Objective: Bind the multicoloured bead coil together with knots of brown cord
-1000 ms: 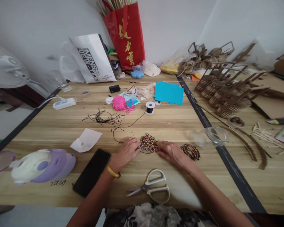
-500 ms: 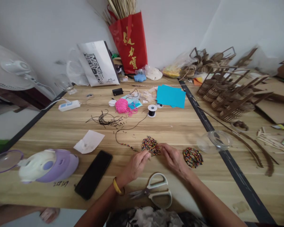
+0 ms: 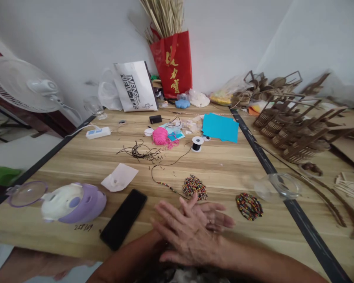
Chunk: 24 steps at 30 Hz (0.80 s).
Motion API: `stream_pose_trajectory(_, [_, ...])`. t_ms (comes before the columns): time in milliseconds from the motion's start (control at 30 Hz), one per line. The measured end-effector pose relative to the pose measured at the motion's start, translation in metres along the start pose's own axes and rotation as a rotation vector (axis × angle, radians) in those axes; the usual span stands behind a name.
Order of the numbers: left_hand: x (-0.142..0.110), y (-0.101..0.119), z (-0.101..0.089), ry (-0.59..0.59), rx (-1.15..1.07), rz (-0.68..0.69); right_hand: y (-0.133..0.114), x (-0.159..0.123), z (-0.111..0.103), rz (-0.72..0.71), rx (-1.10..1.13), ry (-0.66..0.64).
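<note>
My right hand (image 3: 188, 234) lies across my left hand (image 3: 216, 216) just above the table's near edge, palms facing. The right hand's fingers are stretched and spread toward the left. Beneath it, the left hand's fingers reach out to the right, open. Neither holds anything that I can see. Right beyond them sits a heap of small multicoloured beads (image 3: 194, 186). A black cord (image 3: 177, 159), partly strung with beads, runs from the spool (image 3: 197, 144) to near the heap. A coil of strung beads (image 3: 249, 206) lies to the right. The scissors are out of sight.
A black phone (image 3: 124, 218) and a purple-white container (image 3: 75, 202) lie to the left. Clear plastic dishes (image 3: 279, 186) and brown woven baskets (image 3: 295, 133) stand to the right. Pink yarn (image 3: 160, 136), cut cord pieces (image 3: 140, 151) and blue sheets (image 3: 220, 127) lie farther back.
My hands have left the bead heap, drawn back toward me and come together, right over left. The scissors went from view behind them. The view has shifted slightly.
</note>
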<state>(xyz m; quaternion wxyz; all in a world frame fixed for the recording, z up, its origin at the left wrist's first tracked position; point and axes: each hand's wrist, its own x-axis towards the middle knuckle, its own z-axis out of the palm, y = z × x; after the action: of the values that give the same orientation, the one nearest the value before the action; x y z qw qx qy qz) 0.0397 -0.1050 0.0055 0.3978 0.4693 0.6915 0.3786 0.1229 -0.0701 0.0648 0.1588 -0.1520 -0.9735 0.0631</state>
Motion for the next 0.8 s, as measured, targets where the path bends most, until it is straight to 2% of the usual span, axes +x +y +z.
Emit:
stream_pose_trajectory(67, [-0.013,0.000,-0.003,0.072,0.026,-0.053,-0.006,0.001,0.007,0.022,0.078,0.000])
stream_pose_trajectory(133, [-0.020,0.000,-0.007,0.113,0.047,-0.098,-0.008,-0.005,0.015,0.126,0.121,-0.005])
stream_pose_trajectory(200, [-0.020,0.001,-0.013,0.063,0.048,-0.118,-0.004,-0.014,0.017,0.245,0.122,-0.007])
stream_pose_trajectory(233, [-0.015,0.003,-0.016,-0.015,0.028,-0.113,-0.001,-0.020,0.015,0.272,0.117,0.001])
stream_pose_trajectory(267, [-0.007,0.005,-0.019,-0.148,-0.016,-0.094,0.002,-0.025,0.010,0.283,0.117,0.013])
stream_pose_trajectory(400, [0.043,0.021,-0.026,-0.905,-0.410,-0.005,0.011,-0.041,-0.018,0.226,0.111,0.068])
stream_pose_trajectory(467, [0.065,0.027,-0.025,-0.997,-0.475,0.008,0.011,-0.050,-0.028,0.188,0.087,0.139])
stream_pose_trajectory(533, [0.078,0.029,-0.022,-1.108,-0.604,0.016,0.008,-0.060,-0.031,0.158,0.121,0.115])
stream_pose_trajectory(633, [0.083,0.028,-0.018,-1.118,-0.754,0.027,0.003,-0.074,-0.023,0.167,0.185,-0.014])
stream_pose_trajectory(700, [0.083,0.027,-0.017,-1.096,-0.768,0.027,0.001,-0.081,-0.011,0.220,0.169,-0.111])
stream_pose_trajectory(800, [0.082,0.028,-0.015,-1.090,-0.758,0.010,0.001,-0.088,0.007,0.228,0.072,-0.135])
